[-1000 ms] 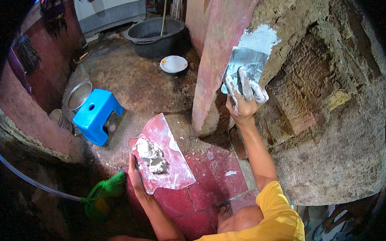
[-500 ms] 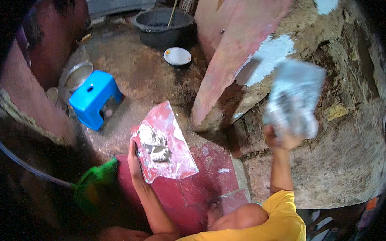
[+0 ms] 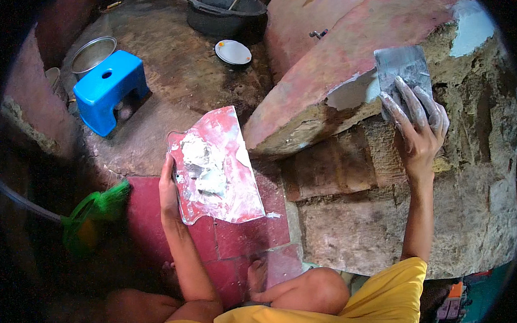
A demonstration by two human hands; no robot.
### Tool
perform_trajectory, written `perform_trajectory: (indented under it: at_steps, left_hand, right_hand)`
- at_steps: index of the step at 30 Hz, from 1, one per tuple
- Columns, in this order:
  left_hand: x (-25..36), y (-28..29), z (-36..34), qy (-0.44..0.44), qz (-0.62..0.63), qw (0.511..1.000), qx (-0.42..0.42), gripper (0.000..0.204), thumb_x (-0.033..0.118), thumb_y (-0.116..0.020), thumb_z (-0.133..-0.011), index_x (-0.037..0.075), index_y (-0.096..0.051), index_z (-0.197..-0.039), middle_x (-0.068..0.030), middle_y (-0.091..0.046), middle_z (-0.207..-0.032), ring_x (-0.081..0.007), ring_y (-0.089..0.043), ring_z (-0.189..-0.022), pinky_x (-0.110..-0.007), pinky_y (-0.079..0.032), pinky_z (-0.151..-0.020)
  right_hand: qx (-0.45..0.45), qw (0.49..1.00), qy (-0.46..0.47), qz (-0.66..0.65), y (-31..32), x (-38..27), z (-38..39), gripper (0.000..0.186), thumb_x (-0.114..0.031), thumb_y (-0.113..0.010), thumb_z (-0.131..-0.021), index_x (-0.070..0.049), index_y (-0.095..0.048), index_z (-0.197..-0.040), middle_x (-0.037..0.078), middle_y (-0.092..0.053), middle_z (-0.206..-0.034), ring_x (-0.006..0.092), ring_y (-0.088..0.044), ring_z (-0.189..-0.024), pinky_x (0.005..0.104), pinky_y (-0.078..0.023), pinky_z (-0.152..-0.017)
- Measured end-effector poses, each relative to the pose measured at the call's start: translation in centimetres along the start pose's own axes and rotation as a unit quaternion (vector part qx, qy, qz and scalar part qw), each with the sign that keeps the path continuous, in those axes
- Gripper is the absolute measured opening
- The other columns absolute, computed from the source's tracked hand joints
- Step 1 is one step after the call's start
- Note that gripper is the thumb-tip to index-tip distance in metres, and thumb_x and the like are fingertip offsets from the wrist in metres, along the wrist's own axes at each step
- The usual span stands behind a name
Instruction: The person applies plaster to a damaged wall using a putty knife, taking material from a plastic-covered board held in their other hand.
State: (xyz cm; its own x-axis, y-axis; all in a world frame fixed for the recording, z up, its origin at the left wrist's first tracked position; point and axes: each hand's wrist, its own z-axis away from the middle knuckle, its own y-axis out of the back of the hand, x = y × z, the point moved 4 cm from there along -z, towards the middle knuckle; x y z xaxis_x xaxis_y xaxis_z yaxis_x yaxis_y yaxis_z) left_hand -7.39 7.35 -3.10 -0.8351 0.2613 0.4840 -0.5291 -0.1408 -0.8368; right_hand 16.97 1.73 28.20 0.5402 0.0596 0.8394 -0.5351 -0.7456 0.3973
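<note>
My left hand (image 3: 168,191) grips the left edge of a flat red board (image 3: 219,123), smeared white. On the board sits a lump of thick white putty (image 3: 197,152). With fingers spread across its back, my whitened right hand (image 3: 424,123) presses a flat grey metal scraper (image 3: 403,59) to the rough wall (image 3: 471,100). Just left of the blade, a smooth whitish patch (image 3: 355,92) covers part of the wall by the pink painted face. Another white patch (image 3: 472,29) lies farther up to the right. The blade's contact edge is hidden.
A blue plastic stool (image 3: 110,88) stands at left, beside a metal bowl (image 3: 94,54). Behind are a white plate (image 3: 233,52) and a large dark basin (image 3: 224,15) with a stick. A green net-like item (image 3: 100,207) lies near the red tiles (image 3: 149,206). A small tap (image 3: 318,34) juts from the wall.
My right hand and scraper, blurred before, have moved up and right in view and now appear sharp beside the whitish patch. The view has shifted; my left hand keeps hold of the board.
</note>
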Motion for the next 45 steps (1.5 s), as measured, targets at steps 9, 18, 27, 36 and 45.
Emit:
perform_trajectory:
  at_steps: [9, 18, 27, 36, 45]
  left_hand:
    - [0.0, -0.1, 0.1, 0.009, 0.023, 1.000, -0.016, 0.042, 0.029, -0.031, -0.089, -0.002, -0.040, -0.115, -0.0119, -0.050, -0.108, -0.0205, -0.053, -0.095, -0.032, -0.042, -0.083]
    - [-0.1, 0.5, 0.0, 0.007, 0.017, 0.999, -0.031, 0.044, 0.030, -0.035, -0.088, -0.003, -0.038, -0.117, -0.0115, -0.046, -0.114, -0.0196, -0.048, -0.101, -0.031, -0.038, -0.087]
    - [0.0, 0.6, 0.0, 0.009, -0.003, 0.999, -0.031, 0.046, 0.031, -0.035, -0.088, -0.004, -0.037, -0.118, -0.0113, -0.046, -0.115, -0.0191, -0.047, -0.102, -0.030, -0.036, -0.089]
    - [0.3, -0.1, 0.3, -0.002, -0.007, 1.000, -0.015, 0.042, 0.027, -0.029, -0.090, -0.004, -0.039, -0.115, -0.0110, -0.049, -0.110, -0.0185, -0.050, -0.098, -0.030, -0.039, -0.086]
    - [0.1, -0.4, 0.2, 0.009, 0.027, 0.999, -0.045, 0.042, 0.027, -0.027, -0.090, -0.005, -0.038, -0.116, -0.0113, -0.048, -0.111, -0.0192, -0.049, -0.098, -0.031, -0.039, -0.086]
  right_hand:
    - [-0.020, 1.000, 0.005, 0.017, -0.5, -0.2, -0.3, 0.030, -0.017, -0.049, -0.071, -0.023, -0.059, -0.099, -0.001, -0.051, -0.113, 0.0164, -0.046, -0.102, 0.0332, -0.033, -0.087]
    - [-0.049, 0.998, 0.023, -0.017, -1.3, -1.6, 0.1, 0.030, -0.016, -0.047, -0.071, -0.021, -0.059, -0.098, -0.001, -0.051, -0.113, 0.0177, -0.047, -0.101, 0.0344, -0.033, -0.086]
    - [-0.096, 0.992, 0.057, -0.053, -1.9, -3.5, 0.8, 0.031, -0.017, -0.045, -0.072, -0.019, -0.056, -0.101, 0.001, -0.047, -0.116, 0.0194, -0.045, -0.102, 0.0368, -0.033, -0.087]
    - [-0.148, 0.976, 0.106, -0.118, -3.3, -5.6, 1.8, 0.031, -0.018, -0.045, -0.073, -0.013, -0.053, -0.103, 0.007, -0.045, -0.118, 0.0211, -0.042, -0.106, 0.0380, -0.030, -0.091]
    - [-0.140, 0.950, 0.210, -0.182, -3.4, -7.4, 2.2, 0.029, -0.019, -0.046, -0.071, -0.011, -0.055, -0.097, 0.005, -0.049, -0.112, 0.0203, -0.042, -0.106, 0.0368, -0.031, -0.093]
